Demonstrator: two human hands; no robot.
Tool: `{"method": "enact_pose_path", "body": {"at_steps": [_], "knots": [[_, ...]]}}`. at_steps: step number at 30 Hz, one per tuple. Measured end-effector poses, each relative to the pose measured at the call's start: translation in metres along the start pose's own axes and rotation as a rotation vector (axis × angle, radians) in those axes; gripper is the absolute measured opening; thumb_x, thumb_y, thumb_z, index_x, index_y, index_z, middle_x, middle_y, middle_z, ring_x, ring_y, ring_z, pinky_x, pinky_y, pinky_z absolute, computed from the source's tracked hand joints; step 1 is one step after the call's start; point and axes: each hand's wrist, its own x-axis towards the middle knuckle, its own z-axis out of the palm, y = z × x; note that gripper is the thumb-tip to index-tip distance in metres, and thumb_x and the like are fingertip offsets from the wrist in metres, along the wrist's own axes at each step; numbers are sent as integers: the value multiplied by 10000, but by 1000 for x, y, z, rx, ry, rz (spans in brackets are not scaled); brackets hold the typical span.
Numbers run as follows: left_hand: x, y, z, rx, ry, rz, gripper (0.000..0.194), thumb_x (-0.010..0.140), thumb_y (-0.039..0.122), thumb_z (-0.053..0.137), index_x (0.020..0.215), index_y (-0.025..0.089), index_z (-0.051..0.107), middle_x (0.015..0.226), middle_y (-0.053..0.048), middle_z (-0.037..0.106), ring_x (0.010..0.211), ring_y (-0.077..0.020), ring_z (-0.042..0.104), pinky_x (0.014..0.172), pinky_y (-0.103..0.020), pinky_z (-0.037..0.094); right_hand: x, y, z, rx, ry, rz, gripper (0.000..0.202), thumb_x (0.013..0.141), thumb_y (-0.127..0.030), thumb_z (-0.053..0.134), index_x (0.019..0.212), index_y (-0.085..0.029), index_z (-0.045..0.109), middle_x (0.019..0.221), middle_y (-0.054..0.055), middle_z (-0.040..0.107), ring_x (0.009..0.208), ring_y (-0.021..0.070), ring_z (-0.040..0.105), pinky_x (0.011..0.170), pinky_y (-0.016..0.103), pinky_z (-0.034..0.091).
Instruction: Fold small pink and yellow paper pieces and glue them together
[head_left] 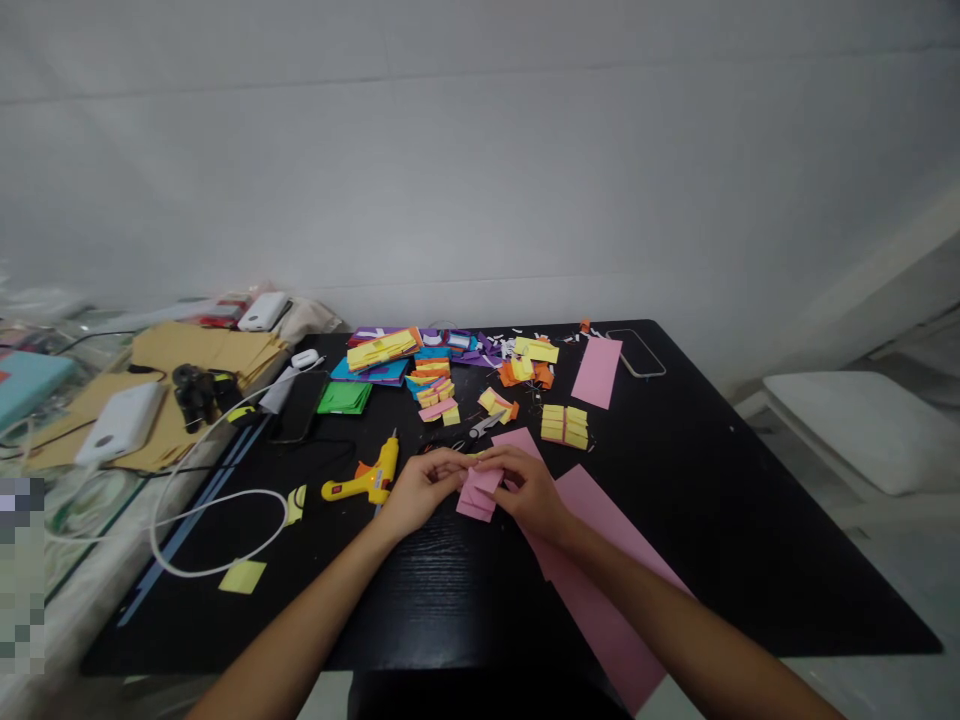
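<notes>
1. The left hand [424,490] is curling inward, its fingertips pinching the far left edge of the folded pink paper [478,502].
2. The right hand [529,488] is gripping the same paper from its right side, the thumb and fingers closing on it.
3. That folded paper is sitting between the two hands above the black table [750,560]; taking it as the middle of the clock, the other things are lying around it.
4. At 12 o'clock, scissors [487,424] are lying just beyond the fingertips.
5. At 2 o'clock, a yellow bundle [564,427] is lying near, and a pink card [598,373] is resting farther out.
6. At 4 o'clock, a long pink sheet [600,498] is stretching beneath the right forearm.
7. At 9 o'clock, a yellow glue gun [367,475] is lying near the left hand, its nozzle pointing toward 1 o'clock.
8. At 10 o'clock, green paper [345,398] is lying near a dark phone [300,407].
9. Between 8 and 9 o'clock, a yellow slip [242,577] is resting beside a looping white cable [287,512].
</notes>
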Motion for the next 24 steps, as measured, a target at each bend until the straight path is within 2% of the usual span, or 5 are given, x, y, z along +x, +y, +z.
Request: {"method": "enact_pose_path", "body": {"at_steps": [6, 12, 16, 21, 24], "knots": [[0, -4, 1, 4, 8, -10, 230, 839, 342, 773, 986, 166, 760, 850, -50, 775, 799, -173, 719, 782, -288, 560, 1, -4, 0, -17, 14, -9, 127, 813, -227, 796, 939, -241, 801, 1033, 76, 777, 997, 230, 726, 890, 358, 565], [-3, 2, 2, 78, -8, 47, 200, 885, 324, 721, 993, 156, 722, 880, -58, 724, 836, -169, 691, 772, -275, 534, -1, -1, 4, -17, 62, 129, 144, 842, -326, 785, 945, -228, 772, 969, 64, 778, 866, 215, 728, 736, 316, 560], [-7, 7, 8, 183, -37, 144, 182, 921, 321, 677, 1009, 164, 703, 993, -76, 680, 859, -166, 674, 733, -266, 540, -3, -1, 5, 17, 61, 200, 200, 829, -322, 771, 996, -215, 746, 934, 50, 779, 839, 209, 737, 732, 308, 566], [-6, 1, 12, 395, 84, 191, 136, 931, 306, 652, 943, 173, 683, 827, -29, 649, 749, -149, 640, 694, -263, 514, -4, -3, 6, 23, 61, 199, 153, 848, -278, 709, 980, -205, 730, 949, 61, 781, 846, 208, 748, 755, 311, 589], [-6, -2, 11, 427, 106, 199, 107, 930, 278, 633, 936, 180, 676, 832, -27, 654, 742, -150, 637, 695, -266, 503, -4, -3, 7, -4, 55, 171, 153, 831, -207, 667, 968, -203, 735, 964, 70, 782, 851, 212, 750, 764, 319, 601]]}}
